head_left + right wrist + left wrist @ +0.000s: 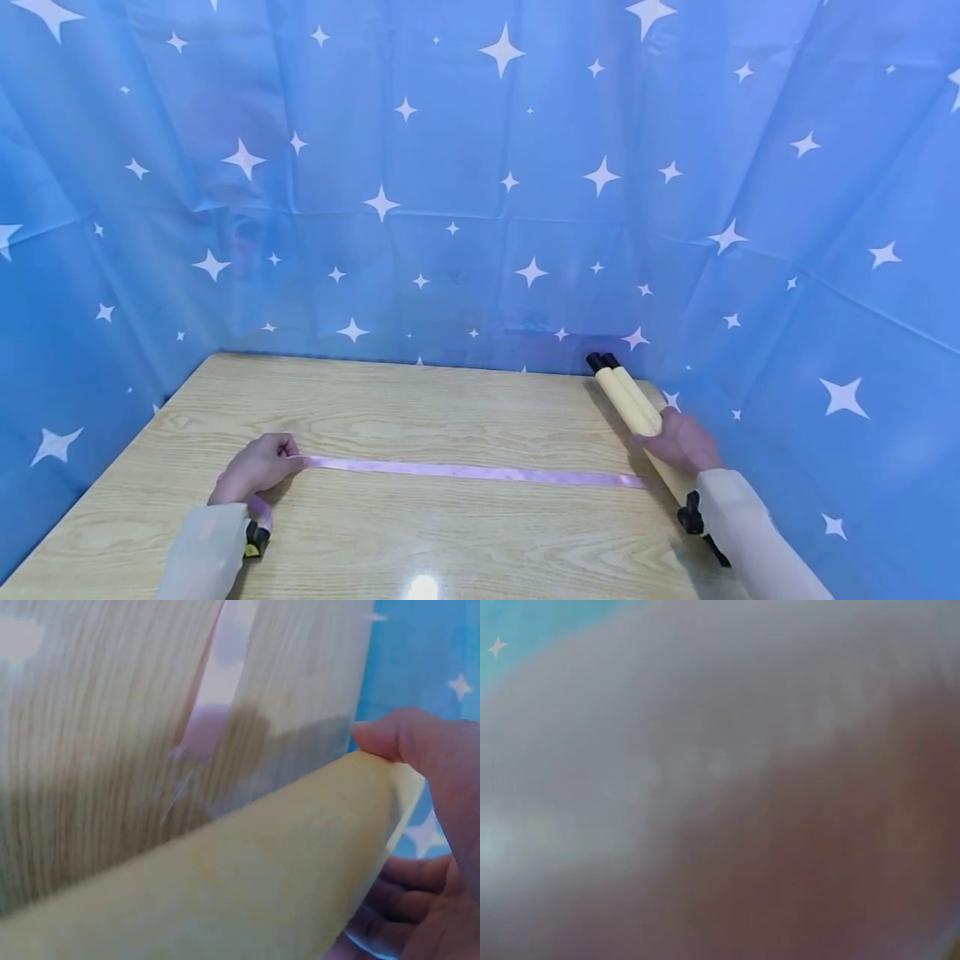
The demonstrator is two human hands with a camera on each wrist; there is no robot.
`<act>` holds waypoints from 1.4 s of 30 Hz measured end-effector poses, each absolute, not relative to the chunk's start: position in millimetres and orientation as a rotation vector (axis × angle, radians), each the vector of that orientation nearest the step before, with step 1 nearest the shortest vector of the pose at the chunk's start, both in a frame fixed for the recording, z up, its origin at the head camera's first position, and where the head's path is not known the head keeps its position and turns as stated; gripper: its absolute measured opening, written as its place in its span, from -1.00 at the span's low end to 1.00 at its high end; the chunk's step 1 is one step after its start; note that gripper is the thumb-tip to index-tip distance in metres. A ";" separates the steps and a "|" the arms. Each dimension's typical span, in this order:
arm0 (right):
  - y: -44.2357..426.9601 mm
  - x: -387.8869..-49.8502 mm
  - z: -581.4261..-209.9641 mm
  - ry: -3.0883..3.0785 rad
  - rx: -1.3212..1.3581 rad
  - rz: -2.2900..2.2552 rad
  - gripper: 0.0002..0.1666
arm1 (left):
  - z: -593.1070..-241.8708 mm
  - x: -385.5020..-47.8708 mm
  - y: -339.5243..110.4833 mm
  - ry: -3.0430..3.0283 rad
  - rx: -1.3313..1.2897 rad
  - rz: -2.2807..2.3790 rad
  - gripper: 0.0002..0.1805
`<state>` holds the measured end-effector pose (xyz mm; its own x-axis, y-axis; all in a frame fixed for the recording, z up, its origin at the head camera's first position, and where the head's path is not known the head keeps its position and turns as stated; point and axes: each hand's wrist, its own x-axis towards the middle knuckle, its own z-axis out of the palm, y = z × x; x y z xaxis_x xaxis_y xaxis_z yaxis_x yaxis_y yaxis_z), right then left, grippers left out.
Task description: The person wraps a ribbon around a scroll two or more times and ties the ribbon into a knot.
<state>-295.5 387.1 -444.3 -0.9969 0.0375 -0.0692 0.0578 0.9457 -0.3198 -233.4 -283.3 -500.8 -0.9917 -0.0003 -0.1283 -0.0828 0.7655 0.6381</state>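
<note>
While the lilac ribbon is stretched across the middle of the desk, the pale yellow scroll with black end caps is held slanting by the desk's right edge, its top pointed towards the far edge. Scroll judged light, fairly stiff lengthwise, but probably easily creased; best taken mid-length, round the body, no hard squeeze. Ribbon judged very light, limp, slippery; best pinched near an end. By the right hand the scroll is gripped from its right side, thumb laid on its paper border, fingers curled beneath. By the left hand, towards the desk's left edge, the ribbon is pinched, thumb and finger brought together. Ribbon's right end is seen just beside the scroll; whether it is fastened there cannot be told. Left wrist view too blurred.
</note>
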 end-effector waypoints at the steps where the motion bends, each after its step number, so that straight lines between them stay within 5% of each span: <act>1: 384.9 -295.0 -442.3 3.040 0.067 -0.502 -0.06 | -500.8 -233.2 -283.2 2.841 -0.065 1.033 -0.70; 14: 326.4 -287.7 -409.3 3.022 0.074 -0.533 -0.33 | -503.0 -229.6 -285.4 2.829 -0.066 1.041 -0.70; 42: 150.7 -282.3 -418.2 2.842 0.082 -0.845 -0.33 | -502.4 -231.2 -285.7 2.844 -0.025 1.011 -0.71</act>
<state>-282.3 150.7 -418.2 -0.9831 0.0028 -0.1832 0.1025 0.8374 -0.5369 -231.2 -285.7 -502.4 -0.9923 0.0252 -0.1212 -0.0569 0.7763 0.6278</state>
